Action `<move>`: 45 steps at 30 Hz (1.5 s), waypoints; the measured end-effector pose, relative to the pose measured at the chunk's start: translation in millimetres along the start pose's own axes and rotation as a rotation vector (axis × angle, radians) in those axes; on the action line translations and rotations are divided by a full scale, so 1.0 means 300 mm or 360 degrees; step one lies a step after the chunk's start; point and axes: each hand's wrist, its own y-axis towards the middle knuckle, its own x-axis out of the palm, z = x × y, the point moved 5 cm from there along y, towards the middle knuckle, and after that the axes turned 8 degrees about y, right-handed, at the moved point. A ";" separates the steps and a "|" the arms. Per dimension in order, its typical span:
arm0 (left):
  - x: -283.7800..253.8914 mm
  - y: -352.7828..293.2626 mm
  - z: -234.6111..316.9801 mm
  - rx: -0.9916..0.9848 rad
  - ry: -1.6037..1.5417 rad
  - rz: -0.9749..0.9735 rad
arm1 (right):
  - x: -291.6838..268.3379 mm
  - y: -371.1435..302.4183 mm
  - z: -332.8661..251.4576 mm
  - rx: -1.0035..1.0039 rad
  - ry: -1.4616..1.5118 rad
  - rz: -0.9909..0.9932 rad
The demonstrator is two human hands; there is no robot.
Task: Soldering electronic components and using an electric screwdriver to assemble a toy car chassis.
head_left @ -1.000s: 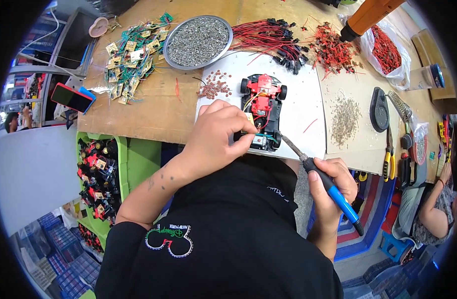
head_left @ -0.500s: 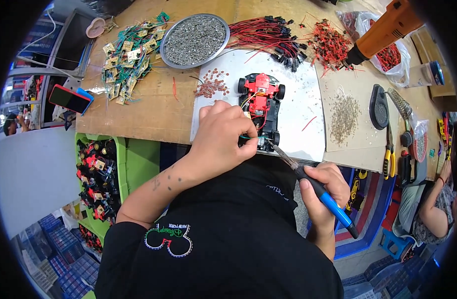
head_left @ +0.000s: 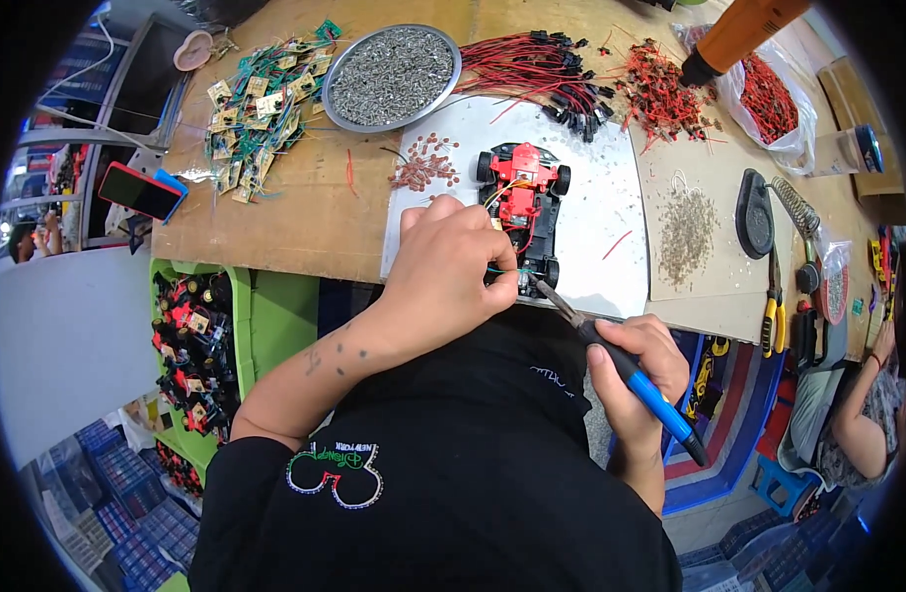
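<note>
A toy car chassis (head_left: 521,204) in red and black, with four wheels and thin wires, lies on a white sheet near the table's front edge. Over its left side, my left hand (head_left: 451,259) pinches a thin green wire (head_left: 520,270) at the chassis's near end; the exact grip is partly hidden by the fingers. My right hand (head_left: 633,380) grips a soldering iron (head_left: 662,407) with a blue and black handle like a pen. Its metal tip points up and left to the chassis's near end, by the wire. Whether tip and wire touch is too small to tell.
Small circuit boards (head_left: 261,109) with green wires, a metal bowl (head_left: 457,61) of small metal parts, and red wires (head_left: 517,57) line the back. An orange power tool (head_left: 744,35) hangs top right. At right lie an iron stand (head_left: 756,212) and pliers (head_left: 773,306). A green crate (head_left: 244,335) stands left.
The view has shifted slightly, so the table's things sit a little further right. The orange tool has swung up. Both hands keep nearly the same pose at the chassis's near end.
</note>
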 end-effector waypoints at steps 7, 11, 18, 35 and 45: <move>-0.004 0.006 0.009 0.0004 0.0052 -0.0030 | 0.006 0.011 0.003 -0.0008 0.0005 -0.0025; -0.006 0.013 0.015 0.0009 0.0084 -0.0080 | 0.003 0.008 -0.005 -0.0078 -0.0021 -0.0058; -0.010 0.019 0.016 0.0043 0.0095 -0.0106 | -0.021 0.004 0.002 -0.0049 0.0022 0.0065; -0.019 0.019 0.041 0.0093 0.0240 -0.0147 | -0.037 -0.010 0.018 -0.0018 0.0053 0.0110; -0.024 0.013 0.051 0.0108 0.0308 -0.0153 | -0.044 -0.012 0.021 0.0043 0.0074 0.0123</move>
